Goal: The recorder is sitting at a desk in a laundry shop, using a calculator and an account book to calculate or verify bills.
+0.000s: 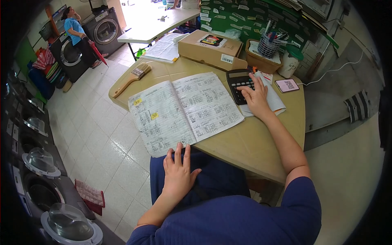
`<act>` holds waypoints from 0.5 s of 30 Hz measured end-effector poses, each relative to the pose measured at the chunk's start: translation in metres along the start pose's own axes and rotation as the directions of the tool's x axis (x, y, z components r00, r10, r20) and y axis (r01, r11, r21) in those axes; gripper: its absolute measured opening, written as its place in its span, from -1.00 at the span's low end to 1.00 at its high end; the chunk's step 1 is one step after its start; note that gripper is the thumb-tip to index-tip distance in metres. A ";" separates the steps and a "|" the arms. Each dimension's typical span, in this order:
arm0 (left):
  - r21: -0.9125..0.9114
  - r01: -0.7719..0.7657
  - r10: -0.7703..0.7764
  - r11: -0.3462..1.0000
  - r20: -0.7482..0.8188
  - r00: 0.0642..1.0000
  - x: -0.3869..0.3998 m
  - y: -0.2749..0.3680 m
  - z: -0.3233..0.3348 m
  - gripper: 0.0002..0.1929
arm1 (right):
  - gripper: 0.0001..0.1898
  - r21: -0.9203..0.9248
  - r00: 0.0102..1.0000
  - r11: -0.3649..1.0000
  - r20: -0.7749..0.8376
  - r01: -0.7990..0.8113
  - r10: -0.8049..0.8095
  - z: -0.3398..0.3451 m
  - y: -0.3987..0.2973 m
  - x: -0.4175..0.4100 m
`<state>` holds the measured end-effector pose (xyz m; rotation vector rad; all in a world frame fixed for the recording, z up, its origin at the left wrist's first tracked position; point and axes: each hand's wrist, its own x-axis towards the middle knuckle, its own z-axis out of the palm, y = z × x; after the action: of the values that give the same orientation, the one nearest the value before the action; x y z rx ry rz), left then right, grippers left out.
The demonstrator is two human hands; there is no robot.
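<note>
An open notebook (186, 113) with handwritten pages lies on the tan table (245, 144), its lower left part jutting past the edge. My left hand (179, 173) rests its fingertips on the notebook's bottom edge, fingers apart, holding nothing. My right hand (255, 96) is over the black calculator (239, 81), index finger and thumb at its keys, with nothing gripped. Folded papers (272, 99) lie under and beside that hand. A wooden-handled paintbrush (131, 80) lies left of the notebook. A phone (287, 85) with a cable plugged in is at the table's right side.
Behind the notebook stand a cardboard box (209, 47), a brown basket (265, 58) with a pen holder (269, 46), and a green-lidded jar (291, 61). Front-loading washers (46, 193) line the left. A person (75, 33) leans by machines at the back; another person's arm shows at the white table (165, 23).
</note>
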<state>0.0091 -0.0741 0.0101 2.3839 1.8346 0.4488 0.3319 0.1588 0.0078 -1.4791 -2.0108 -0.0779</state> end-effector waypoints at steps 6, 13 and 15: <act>-0.031 0.008 -0.008 0.999 0.022 1.000 -0.001 0.000 0.000 -0.07 | -0.73 -0.065 1.000 0.997 -0.001 -0.029 0.029 -0.008 0.002 -0.004; -0.018 0.013 -0.012 1.000 0.037 0.999 -0.001 -0.002 -0.001 -0.07 | -0.77 0.325 0.945 0.945 -0.302 -0.022 0.126 -0.039 0.027 0.009; -0.022 -0.003 0.004 1.000 0.029 1.000 -0.001 -0.004 0.000 -0.07 | -0.75 0.292 0.940 0.956 -0.328 0.002 0.098 -0.042 0.022 0.007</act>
<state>0.0051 -0.0745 0.0093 2.3669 1.8046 0.4294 0.3696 0.1556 0.0382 -1.2334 -1.6285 -0.0158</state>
